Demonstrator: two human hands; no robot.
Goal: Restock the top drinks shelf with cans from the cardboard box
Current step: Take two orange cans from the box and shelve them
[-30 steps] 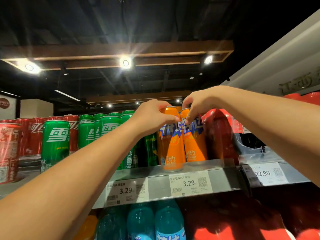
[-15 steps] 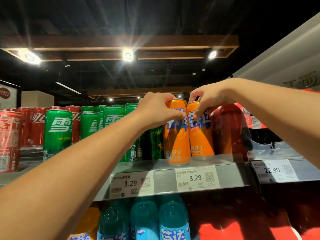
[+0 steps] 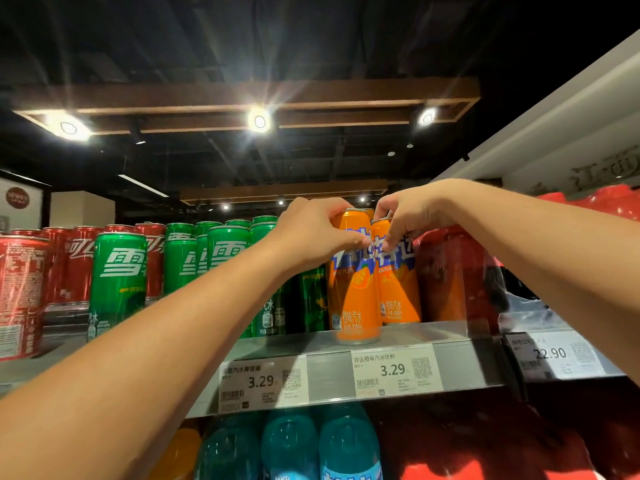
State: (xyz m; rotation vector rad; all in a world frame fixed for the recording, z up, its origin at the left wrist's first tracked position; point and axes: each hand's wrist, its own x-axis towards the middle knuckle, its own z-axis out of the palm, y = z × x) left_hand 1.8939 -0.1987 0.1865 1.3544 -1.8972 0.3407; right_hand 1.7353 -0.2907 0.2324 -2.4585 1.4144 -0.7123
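Observation:
Two tall orange cans stand side by side on the top shelf (image 3: 408, 336). My left hand (image 3: 313, 233) grips the upper part of the left orange can (image 3: 353, 292), which stands at the shelf's front edge. My right hand (image 3: 410, 211) pinches the top of the right orange can (image 3: 398, 289), set slightly further back. Another orange can top peeks out behind them. The cardboard box is out of view.
Green cans (image 3: 117, 275) and red cans (image 3: 20, 292) fill the shelf to the left. Red shrink-wrapped packs (image 3: 453, 275) stand to the right behind a clear divider. Price tags (image 3: 393, 370) line the shelf front. Blue bottles (image 3: 349, 448) stand on the shelf below.
Both hands stay on the two orange cans. The left can has come forward to the shelf's front edge; the view has shifted slightly.

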